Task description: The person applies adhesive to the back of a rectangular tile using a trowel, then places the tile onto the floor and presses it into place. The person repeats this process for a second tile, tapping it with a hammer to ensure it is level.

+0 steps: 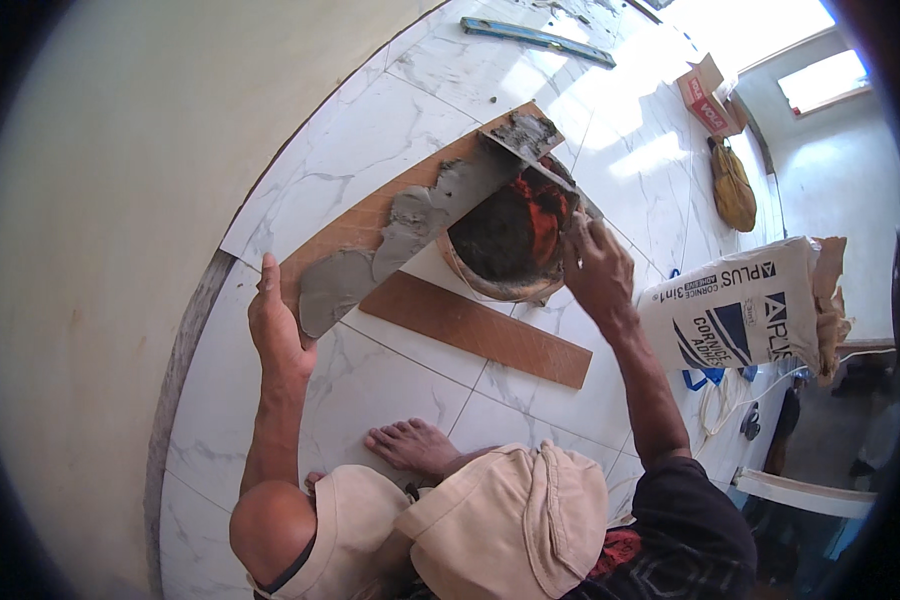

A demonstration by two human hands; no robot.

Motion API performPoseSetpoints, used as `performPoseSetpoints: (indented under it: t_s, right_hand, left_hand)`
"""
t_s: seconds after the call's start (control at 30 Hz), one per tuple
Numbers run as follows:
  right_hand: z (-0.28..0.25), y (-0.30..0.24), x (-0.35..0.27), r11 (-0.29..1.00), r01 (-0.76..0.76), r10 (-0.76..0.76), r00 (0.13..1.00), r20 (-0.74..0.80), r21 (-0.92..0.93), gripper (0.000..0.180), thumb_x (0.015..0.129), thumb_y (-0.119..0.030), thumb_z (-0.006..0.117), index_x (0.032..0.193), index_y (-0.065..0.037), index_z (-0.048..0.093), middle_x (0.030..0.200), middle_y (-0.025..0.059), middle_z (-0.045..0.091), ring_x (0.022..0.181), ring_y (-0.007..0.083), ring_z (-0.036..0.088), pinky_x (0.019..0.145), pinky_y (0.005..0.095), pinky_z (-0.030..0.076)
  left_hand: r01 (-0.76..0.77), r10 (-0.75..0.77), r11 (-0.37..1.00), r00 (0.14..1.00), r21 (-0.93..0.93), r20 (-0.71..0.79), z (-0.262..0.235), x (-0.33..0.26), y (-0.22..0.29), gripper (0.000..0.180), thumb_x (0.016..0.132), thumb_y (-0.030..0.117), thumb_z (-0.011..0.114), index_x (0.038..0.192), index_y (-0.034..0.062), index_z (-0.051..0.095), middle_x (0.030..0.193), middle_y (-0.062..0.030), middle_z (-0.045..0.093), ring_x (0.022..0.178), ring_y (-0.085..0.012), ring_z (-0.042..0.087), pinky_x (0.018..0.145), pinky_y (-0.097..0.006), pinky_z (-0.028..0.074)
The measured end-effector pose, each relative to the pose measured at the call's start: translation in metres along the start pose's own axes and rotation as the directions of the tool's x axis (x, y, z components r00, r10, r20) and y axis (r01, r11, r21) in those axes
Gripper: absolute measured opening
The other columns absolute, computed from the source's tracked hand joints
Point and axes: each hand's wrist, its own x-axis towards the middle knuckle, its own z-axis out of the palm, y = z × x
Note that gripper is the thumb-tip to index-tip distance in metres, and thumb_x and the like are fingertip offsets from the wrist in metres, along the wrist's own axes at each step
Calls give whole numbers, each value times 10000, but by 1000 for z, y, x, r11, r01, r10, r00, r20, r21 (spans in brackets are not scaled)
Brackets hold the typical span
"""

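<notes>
Hands set well apart, paste-smeared plank (358,232) gripped at its near end by the left hand (280,322), trowel (542,167) held at its far end by the right hand (600,265), bucket (510,293) partly hidden by the plank, second plank (478,332) laid nearer, white sack (735,308) placed rightward, spirit level (538,41) laid beyond.

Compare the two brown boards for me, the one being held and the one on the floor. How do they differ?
The held board carries thick gray paste; the floor board shows bare wood. The held board is raised, slanting up to the right in view; the floor board lies on white tiles, slanting down to the right. Both are long and brown.
</notes>
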Motion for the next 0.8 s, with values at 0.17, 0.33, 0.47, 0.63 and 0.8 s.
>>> performPoseSetpoints:
  t_s: [0.17, 0.33, 0.47, 0.63, 0.8]
  right_hand:
    - [5, -13, -18, 988, 114, -113, 993, 19, -105, 358, 897, -85, 659, 1230, 35, 607, 941, 147, 607, 845, 313, 649, 693, 434, 538]
    - [-22, -19, -19, 992, 19, -29, 996, 83, 127, 327, 892, -115, 695, 1185, 25, 660, 908, 146, 627, 766, 275, 634, 651, 384, 506]
    - [-51, -15, -14, 852, -290, 187, 946, 264, 435, 318, 885, -150, 737, 1121, 61, 701, 856, 131, 647, 696, 180, 601, 633, 331, 468]
    - [-44, -18, -17, 833, -272, 182, 957, 225, 482, 333, 882, -99, 725, 1159, 79, 678, 868, 120, 646, 703, 154, 586, 625, 310, 462]
    - [-46, -45, -20, 879, -115, 60, 989, 132, 462, 331, 878, -15, 676, 1191, 88, 637, 880, 126, 625, 705, 166, 607, 626, 297, 486]
  left_hand:
    - [-21, 21, 1000, 1000, 2, -16, 1, 0, 1, 711, 1008, 486, 547, 1441, -59, 404, 1383, -180, 545, 1239, -282, 584, 1023, -407, 502]
    - [-15, 15, 1000, 1000, -22, 11, 0, 0, 4, 706, 1011, 483, 540, 1436, -64, 407, 1369, -177, 551, 1237, -283, 583, 1023, -409, 504]
    - [4, -4, 1000, 1000, 11, -27, 6, -7, 11, 695, 1012, 487, 533, 1427, -59, 422, 1361, -174, 550, 1236, -275, 580, 1018, -404, 508]
    - [30, -30, 999, 999, 18, -12, 7, -8, 12, 698, 1012, 494, 527, 1430, -53, 419, 1358, -176, 545, 1235, -263, 577, 1019, -397, 511]
    - [25, -24, 999, 999, -35, 26, 3, -5, 8, 686, 1015, 487, 530, 1422, -56, 429, 1338, -182, 554, 1229, -261, 581, 1001, -398, 520]
